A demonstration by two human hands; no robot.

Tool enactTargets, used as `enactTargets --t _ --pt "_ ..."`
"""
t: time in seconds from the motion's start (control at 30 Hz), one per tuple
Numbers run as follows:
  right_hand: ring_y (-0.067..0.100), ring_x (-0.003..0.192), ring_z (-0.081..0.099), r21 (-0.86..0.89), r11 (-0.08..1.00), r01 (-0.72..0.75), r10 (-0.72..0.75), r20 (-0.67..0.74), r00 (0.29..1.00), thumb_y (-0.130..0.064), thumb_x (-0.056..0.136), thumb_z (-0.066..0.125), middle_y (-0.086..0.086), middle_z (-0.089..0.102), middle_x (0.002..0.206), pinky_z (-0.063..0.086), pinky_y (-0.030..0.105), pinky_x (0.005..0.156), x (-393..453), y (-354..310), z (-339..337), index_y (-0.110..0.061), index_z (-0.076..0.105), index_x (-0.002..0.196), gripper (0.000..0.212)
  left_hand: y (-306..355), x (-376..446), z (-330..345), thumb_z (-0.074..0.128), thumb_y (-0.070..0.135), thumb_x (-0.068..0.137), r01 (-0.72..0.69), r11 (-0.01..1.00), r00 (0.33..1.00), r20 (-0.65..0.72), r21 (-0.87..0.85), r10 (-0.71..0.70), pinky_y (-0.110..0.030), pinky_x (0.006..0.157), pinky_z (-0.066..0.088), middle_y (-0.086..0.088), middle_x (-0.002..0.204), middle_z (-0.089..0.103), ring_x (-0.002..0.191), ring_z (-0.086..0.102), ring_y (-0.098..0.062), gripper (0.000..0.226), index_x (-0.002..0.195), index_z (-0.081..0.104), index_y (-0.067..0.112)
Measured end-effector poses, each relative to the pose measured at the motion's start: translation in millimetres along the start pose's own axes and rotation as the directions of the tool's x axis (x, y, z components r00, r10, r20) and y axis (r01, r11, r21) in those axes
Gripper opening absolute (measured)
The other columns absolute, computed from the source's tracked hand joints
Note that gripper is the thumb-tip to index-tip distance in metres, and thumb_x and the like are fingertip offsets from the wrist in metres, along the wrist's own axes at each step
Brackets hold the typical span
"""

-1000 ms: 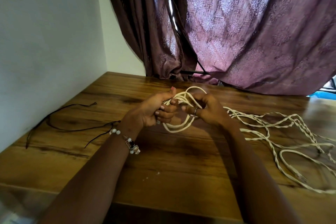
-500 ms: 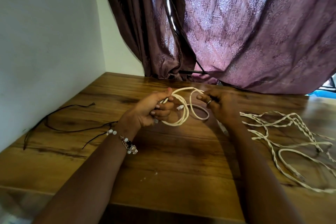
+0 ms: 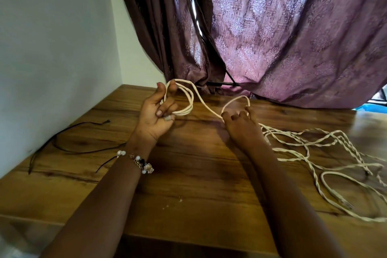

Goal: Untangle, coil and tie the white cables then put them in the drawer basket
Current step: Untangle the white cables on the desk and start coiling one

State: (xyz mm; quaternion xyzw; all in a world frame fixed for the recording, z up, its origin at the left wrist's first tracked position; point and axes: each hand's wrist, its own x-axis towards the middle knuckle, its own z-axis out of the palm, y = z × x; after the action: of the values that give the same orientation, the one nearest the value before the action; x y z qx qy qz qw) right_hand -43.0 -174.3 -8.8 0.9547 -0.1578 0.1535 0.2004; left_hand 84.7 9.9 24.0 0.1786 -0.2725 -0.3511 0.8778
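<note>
Wooden table (image 3: 188, 184): white cable (image 3: 209, 109) runs left-right between both hands.

There is one view only, from a wide-angle camera worn on the person's head. It looks forward and down across the wooden worktop (image 3: 188, 174) from its near edge, close enough that both forearms reach in from the bottom of the picture. The far part of the view takes in the curtain (image 3: 293, 37) behind the worktop, and the left part a plain wall (image 3: 52, 48). Straight lines bow toward the edges.
</note>
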Motion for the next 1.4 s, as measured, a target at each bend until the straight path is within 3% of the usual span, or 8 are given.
enactTargets --t 0.13,0.2,0.47,0.77,0.9,1.03,1.2,1.4 --pt "0.037 0.106 0.06 -0.146 0.987 0.063 -0.066 -0.013 0.998 -0.031 0.085 0.0 0.018 0.065 0.113 0.031 0.047 0.105 -2 -5 -8 -0.009 0.045 0.134 0.07 8 2 -6 0.041 0.025 0.091 -0.164 0.975 0.986 -0.004 0.15 0.166 -0.012 0.038 0.024 -0.005 0.118 0.067 0.034 0.035 -0.005 0.04 0.072 0.074 0.013" --pt "0.033 0.085 0.067 -0.216 0.975 0.042 -0.065 -0.098 0.993 -0.033 0.089 0.025 0.014 0.071 0.09 0.047 0.044 0.084 -2 -14 -10 -0.01 0.061 0.121 0.054 7 3 -8 0.047 0.022 0.09 -0.196 0.948 0.979 -0.012 0.25 0.206 -0.008 0.04 0.024 -0.011 0.13 0.06 0.04 0.039 -0.003 0.03 0.098 0.07 0.003" --pt "0.026 0.09 0.051 -0.169 0.884 0.437 -0.452 -0.549 0.703 -0.013 0.085 0.034 0.006 0.066 0.095 0.046 0.035 0.067 0 -59 -19 -0.014 0.063 0.121 0.046 -8 6 -10 0.037 0.006 0.1 -0.09 0.814 0.983 -0.077 0.574 0.164 -0.02 0.057 0.055 -0.007 0.099 0.074 0.082 0.073 -0.023 0.014 0.109 0.048 0.007" --pt "0.021 0.081 0.046 0.438 0.736 0.517 -0.143 -0.646 0.75 -0.017 0.079 0.049 -0.003 0.05 0.101 0.035 0.029 0.068 1 -30 -23 -0.02 0.073 0.107 0.036 -32 -2 3 0.039 0.014 0.101 0.213 0.708 0.976 -0.118 0.674 -0.181 -0.023 0.045 0.054 0.0 0.066 0.069 0.051 0.064 -0.01 0.021 0.094 0.059 0.012" --pt "0.011 0.073 0.056 0.658 0.656 0.371 0.157 -0.599 0.785 -0.016 0.079 0.069 0.003 0.065 0.084 0.045 0.031 0.064 6 -13 -22 -0.016 0.074 0.099 0.021 -29 -4 0 0.032 0.023 0.103 0.164 0.587 0.976 -0.043 0.793 -0.214 -0.013 0.031 0.029 -0.003 0.05 0.059 0.03 0.038 -0.006 0.033 0.093 0.06 0.007" --pt "-0.004 0.056 0.057 0.94 0.276 0.201 0.448 -0.31 0.839 -0.009 0.077 0.056 -0.008 0.065 0.07 0.045 0.015 0.055 5 13 -18 -0.017 0.07 0.094 0.023 -25 -5 -4 0.038 0.057 0.086 0.25 0.619 0.918 0.022 0.745 -0.397 -0.009 0.033 0.015 0.001 0.037 0.038 0.026 0.02 -0.001 0.062 0.083 0.061 -0.001" --pt "0.002 0.04 0.04 0.988 0.154 -0.031 0.343 -0.024 0.939 -0.007 0.083 0.069 0.0 0.053 0.052 0.035 0.021 0.044 1 13 -11 -0.012 0.069 0.078 0.007 -29 -6 -6 0.064 0.038 0.082 0.252 0.717 0.896 0.123 0.649 -0.426 -0.009 0.038 0.018 0.008 0.038 0.032 0.029 0.023 0.0 0.035 0.069 0.056 0.007" --pt "0.009 0.052 0.031 0.989 -0.149 -0.027 0.093 0.041 0.995 -0.034 0.086 0.062 -0.008 0.059 0.07 0.018 0.022 0.043 -8 3 -27 -0.022 0.064 0.119 0.035 -29 -1 -5 0.044 0.036 0.089 0.327 0.752 0.928 -0.043 0.573 -0.371 -0.019 0.042 0.011 0.007 0.039 0.026 0.028 0.02 -0.003 0.033 0.067 0.038 0.012"
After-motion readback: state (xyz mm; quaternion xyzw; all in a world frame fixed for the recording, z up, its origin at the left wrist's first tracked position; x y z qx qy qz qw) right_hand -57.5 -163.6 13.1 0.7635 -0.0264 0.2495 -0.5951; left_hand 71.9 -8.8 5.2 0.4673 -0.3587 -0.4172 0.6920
